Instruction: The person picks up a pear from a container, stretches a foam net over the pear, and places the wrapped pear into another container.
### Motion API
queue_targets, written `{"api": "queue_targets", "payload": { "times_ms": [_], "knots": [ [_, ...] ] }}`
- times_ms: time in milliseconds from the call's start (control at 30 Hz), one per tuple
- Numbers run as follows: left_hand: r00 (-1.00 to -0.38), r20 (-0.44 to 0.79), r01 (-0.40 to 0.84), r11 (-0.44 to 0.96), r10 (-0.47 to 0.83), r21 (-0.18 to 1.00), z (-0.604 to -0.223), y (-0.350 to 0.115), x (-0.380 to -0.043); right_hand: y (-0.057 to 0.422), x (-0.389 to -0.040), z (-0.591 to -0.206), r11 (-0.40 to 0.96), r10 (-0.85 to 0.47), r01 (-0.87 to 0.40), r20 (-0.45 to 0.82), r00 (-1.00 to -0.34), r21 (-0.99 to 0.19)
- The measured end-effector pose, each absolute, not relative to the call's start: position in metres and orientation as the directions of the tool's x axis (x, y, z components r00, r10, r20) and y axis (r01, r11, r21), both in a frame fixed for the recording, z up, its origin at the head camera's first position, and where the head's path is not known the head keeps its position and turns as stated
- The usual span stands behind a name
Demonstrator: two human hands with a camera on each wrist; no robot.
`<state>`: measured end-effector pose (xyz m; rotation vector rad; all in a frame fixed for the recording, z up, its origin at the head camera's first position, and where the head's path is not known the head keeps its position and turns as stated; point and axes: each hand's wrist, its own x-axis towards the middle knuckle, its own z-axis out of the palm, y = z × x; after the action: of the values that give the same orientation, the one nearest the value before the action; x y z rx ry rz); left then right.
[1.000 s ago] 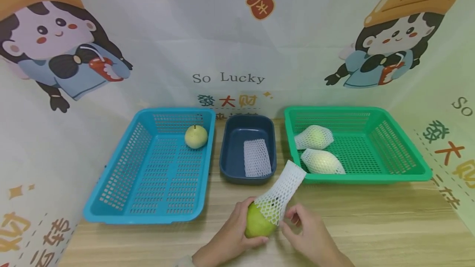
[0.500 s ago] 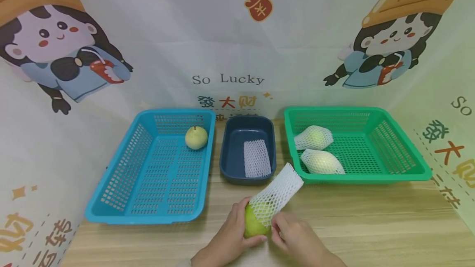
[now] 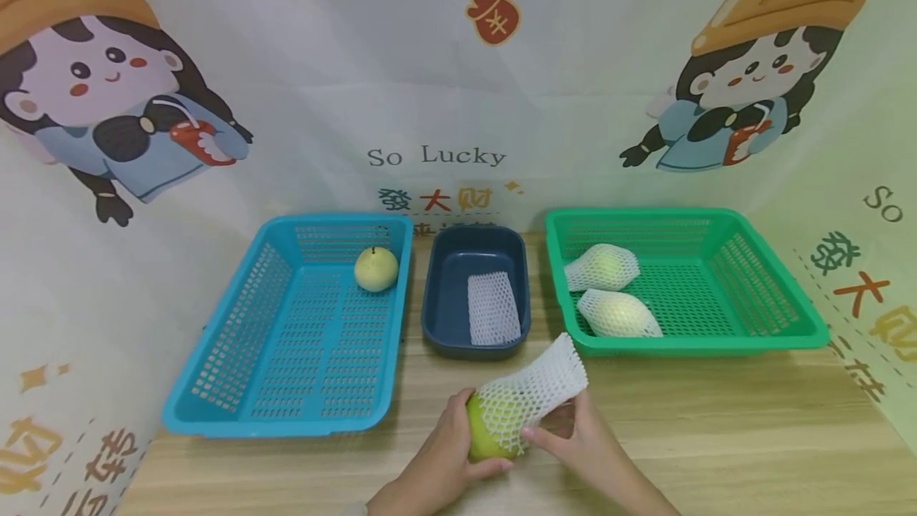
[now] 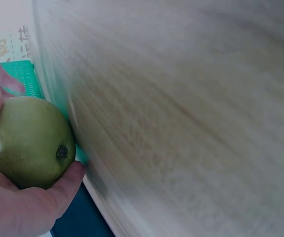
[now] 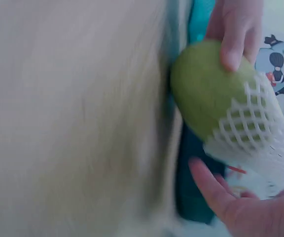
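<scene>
A green pear (image 3: 485, 430) is gripped by my left hand (image 3: 446, 444), its thumb and fingers on either side. In the left wrist view, the pear's (image 4: 33, 143) dark blossom end faces outward beside my left fingers. A white foam net sleeve (image 3: 533, 392) covers the pear's right part, and its loose end sticks up to the right. My right hand (image 3: 583, 440) is spread around the sleeve, thumb near its lower edge, other fingers partly hidden behind it. In the right wrist view, the pear's (image 5: 201, 89) rounded end is bare, and my right hand (image 5: 260, 212) looks loosely spread.
A blue basket (image 3: 286, 425) at left holds one bare pear (image 3: 376, 269). In the dark blue tray (image 3: 458, 261) at the middle lies another foam net sleeve (image 3: 494, 309). Two sleeved pears (image 3: 619, 315) lie in the green basket (image 3: 702, 345) at right. A printed cloth (image 3: 322, 118) hangs behind.
The foam sleeve has come further down over the pear and tilted to the right. My right hand went from pulling at the sleeve's lower edge to spreading around it. The left hand keeps its grip.
</scene>
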<state>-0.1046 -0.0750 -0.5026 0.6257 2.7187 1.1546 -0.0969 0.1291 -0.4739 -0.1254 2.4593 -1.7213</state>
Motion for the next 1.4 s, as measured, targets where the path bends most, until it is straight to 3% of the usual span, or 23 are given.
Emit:
{"api": "queue_targets", "payload": {
  "times_ms": [100, 167, 367, 567, 867, 1100, 1400],
  "knots": [
    [-0.901, 0.051, 0.339, 0.626, 0.430, 0.702, -0.503, -0.077, -0.104, 0.124, -0.099, -0.481, 0.127, -0.164, 0.045, -0.066, -0.984, -0.991],
    [-0.894, 0.049, 0.349, 0.623, 0.446, 0.700, -0.503, -0.078, -0.104, 0.119, -0.100, -0.485, 0.057, -0.151, 0.042, -0.050, -0.987, -0.998],
    [-0.850, 0.066, 0.420, 0.596, 0.523, 0.684, -0.505, -0.085, -0.105, 0.110, -0.103, -0.485, 0.014, -0.089, 0.019, -0.020, -0.996, -1.000],
    [-0.829, 0.092, 0.438, 0.540, 0.551, 0.719, -0.508, -0.086, -0.112, 0.111, -0.106, -0.478, 0.069, -0.166, -0.095, 0.082, -0.983, -0.993],
    [-0.856, 0.093, 0.399, 0.534, 0.509, 0.745, -0.518, -0.079, -0.123, 0.103, -0.118, -0.469, 0.388, -0.256, -0.156, 0.056, -0.965, -0.909],
    [-0.875, 0.014, 0.303, 0.525, 0.484, 0.795, -0.518, -0.080, -0.124, 0.103, -0.125, -0.479, 0.385, -0.296, -0.200, 0.084, -0.951, -0.901],
    [-0.887, 0.002, 0.282, 0.536, 0.462, 0.796, -0.516, -0.079, -0.126, 0.109, -0.122, -0.493, 0.329, -0.320, -0.213, 0.103, -0.942, -0.920]
  ]
}}
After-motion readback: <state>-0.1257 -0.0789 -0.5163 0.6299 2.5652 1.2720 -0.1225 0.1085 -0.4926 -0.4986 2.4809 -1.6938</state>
